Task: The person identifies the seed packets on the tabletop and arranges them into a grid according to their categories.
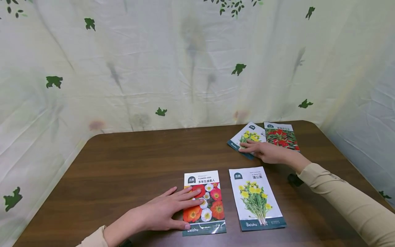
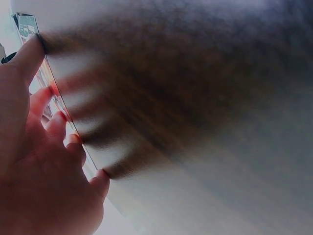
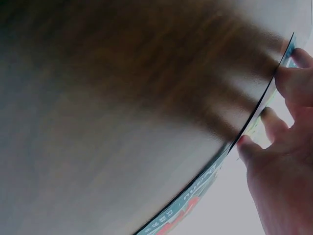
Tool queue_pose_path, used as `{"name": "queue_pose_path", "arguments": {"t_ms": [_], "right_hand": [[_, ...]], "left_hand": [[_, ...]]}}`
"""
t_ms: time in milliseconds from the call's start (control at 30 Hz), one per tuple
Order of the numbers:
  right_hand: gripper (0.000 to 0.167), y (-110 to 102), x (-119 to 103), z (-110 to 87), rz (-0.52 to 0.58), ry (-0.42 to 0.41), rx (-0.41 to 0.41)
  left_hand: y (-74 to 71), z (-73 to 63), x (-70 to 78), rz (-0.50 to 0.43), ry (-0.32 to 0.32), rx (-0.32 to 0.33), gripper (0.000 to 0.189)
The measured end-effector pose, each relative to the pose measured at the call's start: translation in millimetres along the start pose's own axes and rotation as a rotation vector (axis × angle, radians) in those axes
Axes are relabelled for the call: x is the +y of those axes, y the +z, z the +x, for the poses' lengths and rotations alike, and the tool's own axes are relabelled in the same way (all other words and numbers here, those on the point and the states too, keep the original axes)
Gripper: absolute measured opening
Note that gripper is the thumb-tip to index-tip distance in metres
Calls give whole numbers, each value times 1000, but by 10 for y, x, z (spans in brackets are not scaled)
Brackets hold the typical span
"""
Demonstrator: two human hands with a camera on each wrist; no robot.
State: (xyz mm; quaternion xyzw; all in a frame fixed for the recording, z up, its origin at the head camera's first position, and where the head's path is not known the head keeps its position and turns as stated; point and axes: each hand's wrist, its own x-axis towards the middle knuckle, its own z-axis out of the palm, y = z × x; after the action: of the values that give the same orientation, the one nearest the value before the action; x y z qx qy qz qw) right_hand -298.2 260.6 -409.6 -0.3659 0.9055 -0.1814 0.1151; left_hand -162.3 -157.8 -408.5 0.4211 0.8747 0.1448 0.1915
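Observation:
My left hand (image 1: pixel 160 211) rests with spread, fairly straight fingers on a seed packet with red, orange and white flowers (image 1: pixel 217 206), near the front of the table. In the left wrist view the fingertips of my left hand (image 2: pixel 54 142) touch the packet's edge. My right hand (image 1: pixel 271 153) reaches to the back right and lays its fingers on a tilted packet with yellow flowers (image 1: pixel 251 132). This hand covers part of its lower end. Beside it lies a red-flower packet (image 1: pixel 280 136), its lower edge partly hidden by the hand.
Another yellow-flower packet (image 1: pixel 254 202) lies face up to the right of the front packet. All lie on a dark brown wooden table (image 1: pixel 139 161). A pale curtain with green leaf shapes (image 1: pixel 172 68) hangs behind and along the sides.

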Motion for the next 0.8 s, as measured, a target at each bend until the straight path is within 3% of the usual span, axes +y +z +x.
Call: {"name": "queue_pose_path", "arguments": {"t_ms": [333,533,700,800], "right_hand": [[55,4,38,25,13,-27,8],[51,-8,27,19,-15,-42,77],[44,-42,3,2,-141,29,180],[51,-35,-4,5,-220,138,177]], "left_hand": [[-2,3,-9,1,-1,6,67],[32,17,-21,6,8,6,68],[35,23,-21,-2,3,4,68],[30,18,-22,-1,2,6,68]]}}
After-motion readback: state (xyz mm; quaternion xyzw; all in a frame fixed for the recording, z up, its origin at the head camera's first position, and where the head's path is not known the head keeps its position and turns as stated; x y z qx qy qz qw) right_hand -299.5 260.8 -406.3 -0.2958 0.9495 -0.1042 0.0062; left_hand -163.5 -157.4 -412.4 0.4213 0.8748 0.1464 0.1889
